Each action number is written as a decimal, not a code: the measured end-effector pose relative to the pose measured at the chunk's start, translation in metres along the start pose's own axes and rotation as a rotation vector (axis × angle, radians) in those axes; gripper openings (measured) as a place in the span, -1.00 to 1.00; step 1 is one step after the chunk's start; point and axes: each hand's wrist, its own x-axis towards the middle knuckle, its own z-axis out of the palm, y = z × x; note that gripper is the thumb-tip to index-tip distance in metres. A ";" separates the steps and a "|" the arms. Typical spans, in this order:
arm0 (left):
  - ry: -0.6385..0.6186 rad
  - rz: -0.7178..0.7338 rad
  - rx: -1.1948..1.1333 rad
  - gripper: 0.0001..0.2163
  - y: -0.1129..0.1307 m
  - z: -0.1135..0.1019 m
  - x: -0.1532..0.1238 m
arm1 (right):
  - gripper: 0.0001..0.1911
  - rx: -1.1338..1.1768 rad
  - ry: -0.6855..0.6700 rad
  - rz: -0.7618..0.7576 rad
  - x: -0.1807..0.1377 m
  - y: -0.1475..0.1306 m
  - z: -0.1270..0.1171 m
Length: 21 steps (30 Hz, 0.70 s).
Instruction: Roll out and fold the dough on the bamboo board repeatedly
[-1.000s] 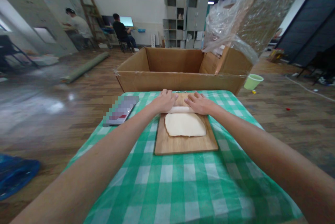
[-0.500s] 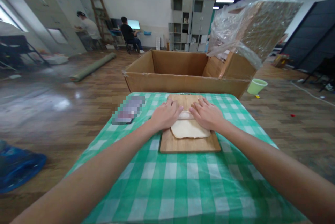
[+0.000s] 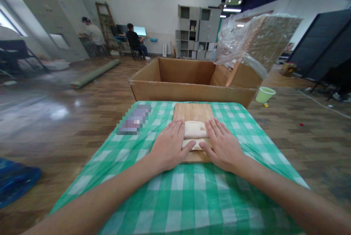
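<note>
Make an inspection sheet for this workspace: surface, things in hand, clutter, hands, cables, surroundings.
Surface: table under a green-and-white checked cloth, lying flat.
Job's things: rolled dough on a wooden board.
Clutter: blurred flat item on the cloth, left of the board.
Hands: left hand and right hand palms down, fingers extended, one at each end of the dough, touching it.
Cables: pale line on the floor at far right, likely a cable.
Surroundings: open cardboard box beyond the table; plastic-wrapped bundle; green cup; rolled mat; seated person at a far desk.
</note>
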 end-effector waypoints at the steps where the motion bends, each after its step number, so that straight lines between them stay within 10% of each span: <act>1: 0.003 0.003 -0.004 -0.27 0.002 0.000 -0.004 | -0.11 0.005 0.005 -0.003 -0.004 -0.001 0.000; 21: -0.234 -0.037 0.003 -0.51 -0.036 0.015 0.063 | -0.23 0.118 -0.228 0.052 0.084 0.039 0.012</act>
